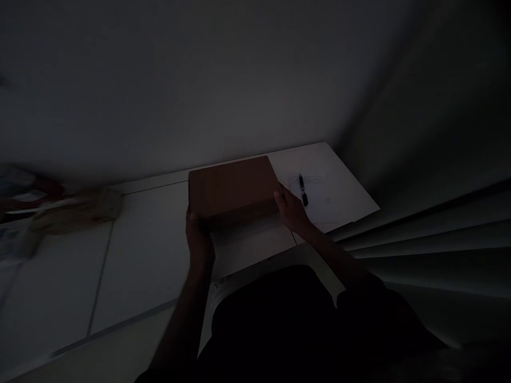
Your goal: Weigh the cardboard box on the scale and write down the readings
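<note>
The room is very dark. A closed brown cardboard box (231, 189) rests on a white table (151, 250), near the wall. My left hand (198, 239) grips the box's near left corner, fingers wrapped under its edge. My right hand (293, 210) clasps the box's right side. Both hands hold the box between them.
A sheet of paper (319, 194) with a black pen (302, 189) on it lies right of the box. A blurred heap of beige and red things (72, 210) sits at the table's far left. Window blinds (431, 229) run along the right.
</note>
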